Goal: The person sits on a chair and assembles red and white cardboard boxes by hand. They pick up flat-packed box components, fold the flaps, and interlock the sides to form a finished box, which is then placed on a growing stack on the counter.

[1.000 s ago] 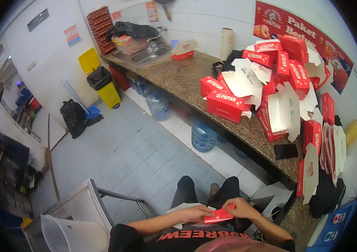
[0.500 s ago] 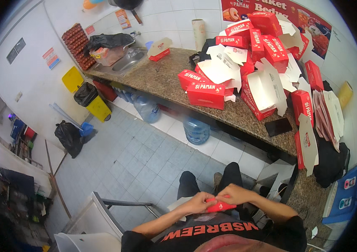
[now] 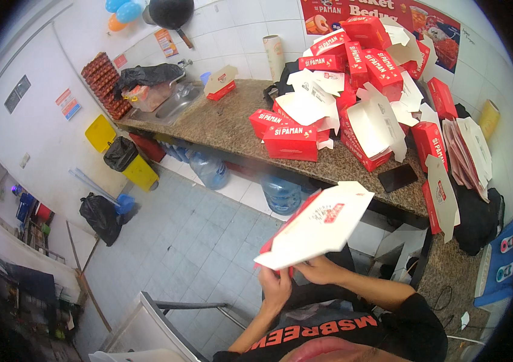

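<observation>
This looks like the kitchen or prep room of a food outlet: at the upper left of the frame a metal sink [image 3: 176,104] is set into a speckled stone counter [image 3: 232,127], with a dark pan [image 3: 170,12] on the tiled wall above. Many red-and-white cartons [image 3: 290,145] heaped at the upper right, beside a red poster [image 3: 446,37] with food pictures, suggest takeaway trade, and large water jugs [image 3: 209,170] stand beneath.
</observation>
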A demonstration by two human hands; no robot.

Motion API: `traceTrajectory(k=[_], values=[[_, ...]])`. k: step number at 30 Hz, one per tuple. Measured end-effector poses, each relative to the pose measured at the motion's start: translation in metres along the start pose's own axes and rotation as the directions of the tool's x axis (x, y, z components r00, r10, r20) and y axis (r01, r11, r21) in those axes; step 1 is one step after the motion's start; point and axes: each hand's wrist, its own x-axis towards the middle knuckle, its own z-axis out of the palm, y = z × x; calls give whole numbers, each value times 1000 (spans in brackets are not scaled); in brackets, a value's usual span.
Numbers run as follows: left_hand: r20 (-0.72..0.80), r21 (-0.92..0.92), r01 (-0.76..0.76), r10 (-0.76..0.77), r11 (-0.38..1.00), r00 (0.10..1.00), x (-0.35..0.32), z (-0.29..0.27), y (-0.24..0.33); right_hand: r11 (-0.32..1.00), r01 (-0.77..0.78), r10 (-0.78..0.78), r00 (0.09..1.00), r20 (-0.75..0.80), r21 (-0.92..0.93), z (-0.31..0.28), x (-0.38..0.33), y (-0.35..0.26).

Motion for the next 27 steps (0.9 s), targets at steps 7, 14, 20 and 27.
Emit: traceTrajectory(k=[7, 14, 20, 27], values=[[9, 251, -276, 283, 928, 959, 16, -31, 16, 927, -154, 95, 978, 184, 341, -23, 18, 20], [116, 387, -452, 444, 804, 888, 18, -29, -17, 855, -241, 335, 933, -133, 459, -34, 8, 29], [65, 269, -304, 298, 914, 952, 11, -10, -15, 961, -151, 70, 944, -323, -230, -9, -6, 67], [105, 196, 3, -24, 981, 994, 8, 2, 0, 483, -295, 447, 893, 58, 825, 10, 11, 60]])
